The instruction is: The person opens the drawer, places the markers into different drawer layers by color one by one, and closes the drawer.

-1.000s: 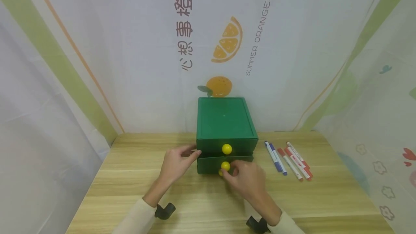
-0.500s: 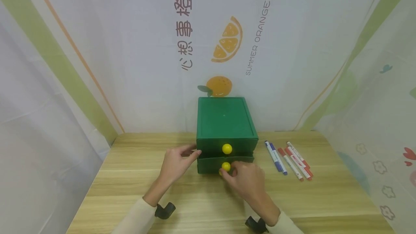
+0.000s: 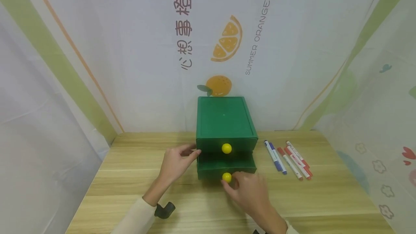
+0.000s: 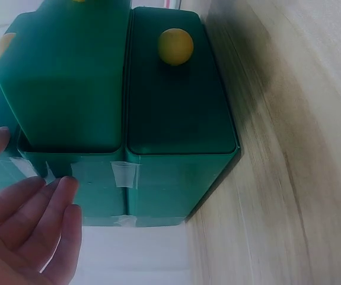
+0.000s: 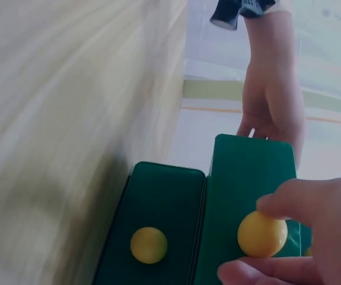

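Note:
A green drawer cabinet [image 3: 224, 116] stands against the back cloth, with a round yellow knob on each drawer front. Its middle drawer [image 3: 227, 165] is pulled partly out, and the part of its inside that shows is dark green. My right hand [image 3: 250, 192] pinches that drawer's yellow knob [image 5: 262, 234] between thumb and fingers. At the cabinet's left side, my left hand [image 3: 177, 162] rests its fairly straight fingers [image 4: 51, 219] near the taped side wall, the thumb by the front edge. Below the pulled drawer, the bottom drawer [image 4: 179, 101] stays in.
On the wooden table [image 3: 130, 176], right of the cabinet, lie two blue markers [image 3: 275, 157] and several red markers [image 3: 295, 161]. A white printed cloth [image 3: 146, 64] hangs behind and at both sides.
My right hand has moved toward me with the knob, and the middle drawer has slid further out. My left hand stays at the cabinet's side.

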Tool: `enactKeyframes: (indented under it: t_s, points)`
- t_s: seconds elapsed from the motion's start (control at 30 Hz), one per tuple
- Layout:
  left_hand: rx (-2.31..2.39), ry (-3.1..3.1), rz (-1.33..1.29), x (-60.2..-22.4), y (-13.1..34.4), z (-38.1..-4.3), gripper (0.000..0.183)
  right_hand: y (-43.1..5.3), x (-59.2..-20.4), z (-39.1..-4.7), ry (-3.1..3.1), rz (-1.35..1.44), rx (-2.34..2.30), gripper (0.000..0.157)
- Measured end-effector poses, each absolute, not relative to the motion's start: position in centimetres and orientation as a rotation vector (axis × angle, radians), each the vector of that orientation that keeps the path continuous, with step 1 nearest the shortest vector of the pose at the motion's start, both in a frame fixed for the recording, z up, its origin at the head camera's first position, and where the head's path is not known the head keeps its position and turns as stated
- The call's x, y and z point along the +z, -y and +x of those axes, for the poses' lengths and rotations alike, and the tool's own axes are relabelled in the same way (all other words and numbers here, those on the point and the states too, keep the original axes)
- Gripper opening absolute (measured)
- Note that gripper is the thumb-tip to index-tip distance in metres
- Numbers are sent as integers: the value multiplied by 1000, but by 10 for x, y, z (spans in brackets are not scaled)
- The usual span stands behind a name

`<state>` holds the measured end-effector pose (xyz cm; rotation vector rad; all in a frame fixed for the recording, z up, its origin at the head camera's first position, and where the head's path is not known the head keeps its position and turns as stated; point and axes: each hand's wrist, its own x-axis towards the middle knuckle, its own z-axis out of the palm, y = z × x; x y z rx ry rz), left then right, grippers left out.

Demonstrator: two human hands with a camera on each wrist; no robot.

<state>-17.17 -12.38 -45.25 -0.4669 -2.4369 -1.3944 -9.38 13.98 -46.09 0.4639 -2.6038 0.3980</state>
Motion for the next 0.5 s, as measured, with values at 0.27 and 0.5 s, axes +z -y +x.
enactKeyframes:
  t_s: [0.27, 0.5]
  points:
    - [-1407, 2431, -464, -454, 124, -173, 25, -138, -454, -71, 2720, 436, 378, 38]
    - [-1419, 2433, -463, -454, 124, -173, 26, -138, -453, -55, 2729, 474, 380, 40]
